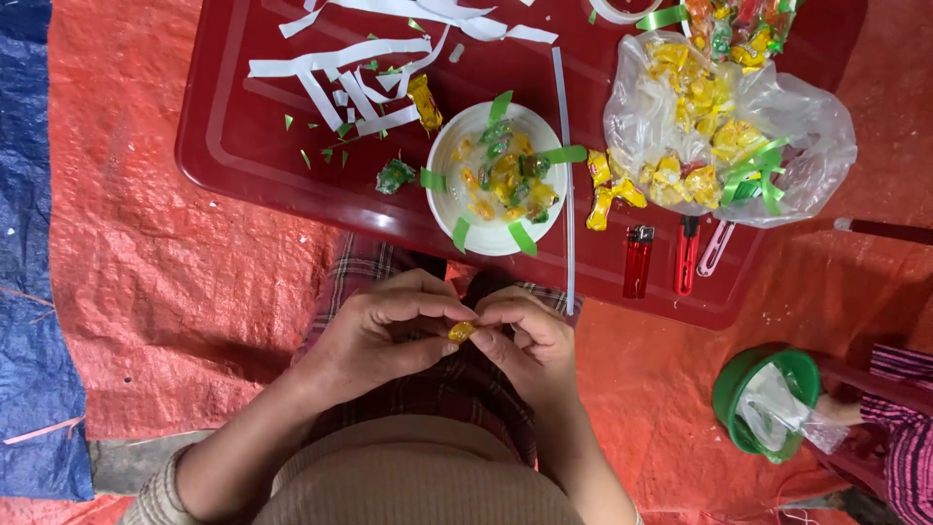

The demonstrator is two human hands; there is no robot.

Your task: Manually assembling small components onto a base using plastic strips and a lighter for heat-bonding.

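While both hands meet over the lap, a small yellow candy (462, 332) sits pinched between them, just below the near edge of the red table (233, 146). Left hand (379, 335) curls in from the left, thumb and forefinger closed on the candy's left end; right hand (525, 340) mirrors it, fingertips clamped on the other end, so both hands grip the same sweet. Under the hands lies checked cloth (360, 272) over the knees. Up on the table, straight ahead of the hands, a white plate (452, 194) holds a heap of yellow and green wrapped sweets, with green strips (523, 238) stuck around its rim. One green sweet (395, 176) lies just left of the plate, and a yellow one (425, 102) lies further up among white paper strips (340, 73) and green snippets. To the right, a clear bag (797, 126) spills more yellow sweets, a few lying loose beside the plate. Near the table's front edge, right of the hands, a red lighter (638, 261) stands beside a red cutter (687, 255) and a pink one (714, 248). Red tarp (175, 292) covers the floor, blue tarp (29, 243) at far left. Low right, a green bowl (743, 389) with a clear bag inside sits by another person's striped sleeve (904, 437).
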